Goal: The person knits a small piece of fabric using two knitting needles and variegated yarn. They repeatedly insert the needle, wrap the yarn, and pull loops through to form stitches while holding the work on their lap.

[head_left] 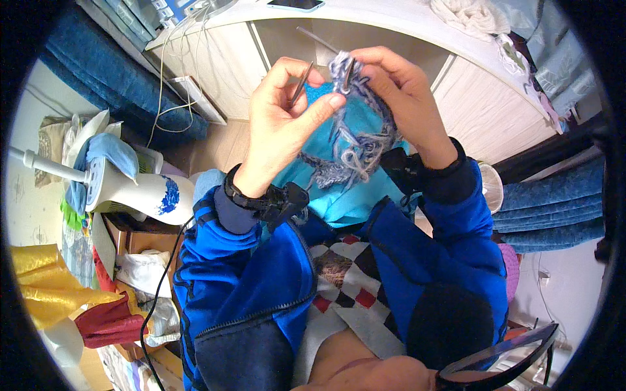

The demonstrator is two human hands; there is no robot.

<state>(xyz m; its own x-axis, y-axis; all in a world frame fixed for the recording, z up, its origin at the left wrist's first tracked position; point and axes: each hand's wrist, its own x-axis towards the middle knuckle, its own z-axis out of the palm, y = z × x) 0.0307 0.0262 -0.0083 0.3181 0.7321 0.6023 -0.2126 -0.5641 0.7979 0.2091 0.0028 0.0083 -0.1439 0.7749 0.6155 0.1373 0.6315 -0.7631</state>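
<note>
My left hand [281,110] holds a slim, dark knitting needle [302,84] between thumb and bent fingers, its tip pointing up. Just right of it, my right hand [403,90] pinches the top of a blue-grey and white knitted piece [340,68]. My left thumb reaches to the edge of that knitting. A second needle [318,39] sticks out past the knitting to the upper left. Below the hands, the rest of the yarn work [332,173] hangs in a loose loop over turquoise cloth [342,205] on my lap. Individual stitches are too blurred to tell apart.
A pale cabinet [220,63] with a curved top stands ahead, bearing a phone [296,4] and a cream knitted bundle [469,17]. White cables [161,97] hang at its left. A white appliance with a blue floral pattern [142,195] stands left. A white bin [491,185] is at right.
</note>
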